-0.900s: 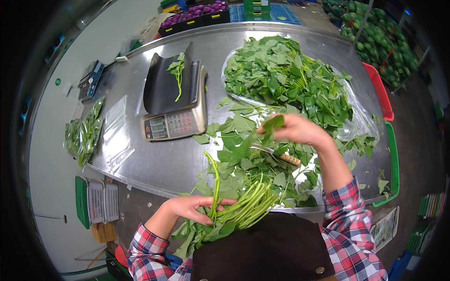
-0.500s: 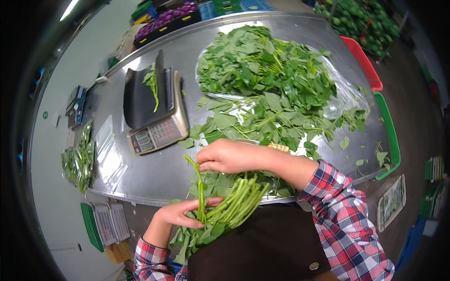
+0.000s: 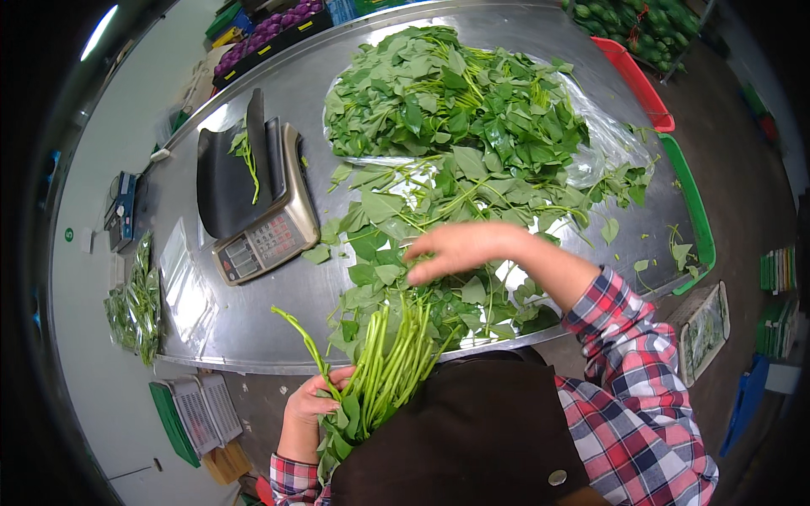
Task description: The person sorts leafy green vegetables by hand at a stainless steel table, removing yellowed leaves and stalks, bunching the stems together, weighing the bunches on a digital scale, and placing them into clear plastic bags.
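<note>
A bunch of leafy green stems (image 3: 384, 363) rests against my dark apron, cut ends up and leaves hanging down. My left hand (image 3: 316, 401) is wrapped round its left side, with one stem leaning out apart from the rest. Over the loose leafy stems (image 3: 472, 190) on the metal table, my right hand (image 3: 451, 253) hovers with its fingers apart and nothing in them. Behind these lies a large heap of the same greens (image 3: 456, 105) on clear plastic. To the left stands a weighing scale (image 3: 266, 244); a single sprig (image 3: 246, 160) lies in its black pan (image 3: 224, 190).
Clear plastic bags (image 3: 187, 282) and bagged greens (image 3: 137, 304) lie at the table's left end. A red crate (image 3: 633, 83) and a green crate (image 3: 693, 211) adjoin its right edge. Purple vegetables fill a black crate (image 3: 274, 51) at the back. Stacked crates (image 3: 198, 409) stand below left.
My right hand has let go of the single stem and moved away over the loose greens. The bunch in my left hand now stands more upright. The whole view has shifted slightly.
</note>
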`<state>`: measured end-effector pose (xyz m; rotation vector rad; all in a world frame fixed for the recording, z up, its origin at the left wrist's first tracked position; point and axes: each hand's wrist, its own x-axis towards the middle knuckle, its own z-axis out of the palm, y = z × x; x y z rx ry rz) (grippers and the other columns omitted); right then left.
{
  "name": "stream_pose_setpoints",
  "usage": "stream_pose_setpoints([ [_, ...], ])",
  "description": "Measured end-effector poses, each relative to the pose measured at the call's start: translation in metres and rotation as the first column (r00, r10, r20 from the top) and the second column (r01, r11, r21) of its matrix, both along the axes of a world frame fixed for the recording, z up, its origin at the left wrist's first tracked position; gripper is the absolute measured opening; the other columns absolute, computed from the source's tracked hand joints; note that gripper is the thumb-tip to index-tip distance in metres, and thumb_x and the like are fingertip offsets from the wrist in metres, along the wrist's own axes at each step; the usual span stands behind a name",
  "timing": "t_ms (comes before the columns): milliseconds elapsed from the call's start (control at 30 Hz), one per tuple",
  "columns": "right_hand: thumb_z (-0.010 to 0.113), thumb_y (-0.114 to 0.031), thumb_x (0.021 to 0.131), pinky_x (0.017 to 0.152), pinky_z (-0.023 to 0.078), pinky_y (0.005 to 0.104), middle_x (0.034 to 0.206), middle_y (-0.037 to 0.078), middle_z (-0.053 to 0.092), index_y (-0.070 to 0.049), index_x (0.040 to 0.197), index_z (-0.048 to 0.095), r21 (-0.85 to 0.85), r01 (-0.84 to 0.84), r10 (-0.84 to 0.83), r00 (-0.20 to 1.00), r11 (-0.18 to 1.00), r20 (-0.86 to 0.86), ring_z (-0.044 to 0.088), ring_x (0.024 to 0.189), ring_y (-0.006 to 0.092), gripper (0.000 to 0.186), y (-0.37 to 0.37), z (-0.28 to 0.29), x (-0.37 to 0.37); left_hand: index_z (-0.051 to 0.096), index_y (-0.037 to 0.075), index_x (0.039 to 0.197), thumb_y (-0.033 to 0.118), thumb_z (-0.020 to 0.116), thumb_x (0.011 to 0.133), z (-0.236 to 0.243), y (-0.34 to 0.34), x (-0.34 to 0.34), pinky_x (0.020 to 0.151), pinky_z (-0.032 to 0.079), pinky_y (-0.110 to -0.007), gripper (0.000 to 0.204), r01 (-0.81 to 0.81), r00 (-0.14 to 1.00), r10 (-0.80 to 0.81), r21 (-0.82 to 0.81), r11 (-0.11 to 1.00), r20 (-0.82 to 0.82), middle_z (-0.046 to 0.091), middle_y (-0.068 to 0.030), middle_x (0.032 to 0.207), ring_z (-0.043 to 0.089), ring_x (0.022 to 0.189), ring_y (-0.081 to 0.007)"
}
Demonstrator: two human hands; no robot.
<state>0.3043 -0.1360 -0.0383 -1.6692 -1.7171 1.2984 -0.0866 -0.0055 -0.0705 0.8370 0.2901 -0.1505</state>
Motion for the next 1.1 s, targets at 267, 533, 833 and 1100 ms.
stream_pose_setpoints([
  [267, 0.062, -0.018, 0.078, 0.085, 0.041, 0.0258, 0.096, 0.002, 0.063, -0.004, 0.097, 0.063, -0.027, -0.094, 0.063, 0.830, 0.995, -0.554, 0.055, 0.091, 0.0099, 0.024, 0.001, 0.002, -0.054, 0.026, -0.008, 0.135, 0.001, 0.061, 0.072, 0.010, -0.014, 0.007, 0.103, 0.028, -0.040, 0.072, -0.077, 0.995, 0.082, -0.095, 0.992, 0.048, 0.039, -0.0214, 0.134, 0.039, 0.125, -0.0293],
  [533, 0.061, -0.020, 0.079, 0.076, 0.042, 0.0383, 0.076, 0.011, 0.056, -0.003, 0.079, 0.060, 0.482, -0.008, -0.103, 0.974, 0.876, 0.203, 0.052, 0.090, 0.0280, 0.017, -0.013, 0.018, -0.076, 0.029, -0.002, 0.136, -0.003, 0.061, 0.070, 0.004, -0.010, -0.002, 0.101, 0.032, -0.044, 0.073, -0.058, 0.997, 0.059, -0.016, 0.998, 0.058, 0.036, -0.0226, 0.136, 0.040, 0.124, -0.0320],
  [833, 0.055, -0.022, 0.087, 0.066, 0.046, 0.0428, 0.071, 0.016, 0.057, -0.002, 0.090, 0.045, 0.171, 0.284, -0.313, 0.933, 0.943, 0.177, 0.057, 0.077, 0.0346, 0.023, -0.026, 0.016, -0.076, 0.033, -0.001, 0.135, -0.011, 0.059, 0.067, -0.002, -0.010, -0.008, 0.104, 0.028, -0.045, 0.074, -0.061, 0.989, 0.058, 0.016, 0.998, 0.135, 0.033, -0.0191, 0.139, 0.035, 0.127, -0.0344],
  [1100, 0.058, -0.017, 0.078, 0.074, 0.046, 0.0411, 0.072, 0.017, 0.060, 0.000, 0.086, 0.057, 0.372, -0.118, 0.165, 0.982, 0.921, -0.096, 0.056, 0.081, 0.0329, 0.019, -0.021, -0.001, -0.069, 0.041, -0.006, 0.129, 0.000, 0.064, 0.069, 0.008, -0.012, 0.012, 0.107, 0.015, -0.045, 0.064, -0.013, 0.989, -0.008, 0.143, 0.990, 0.146, 0.036, -0.0220, 0.137, 0.026, 0.132, -0.0332],
])
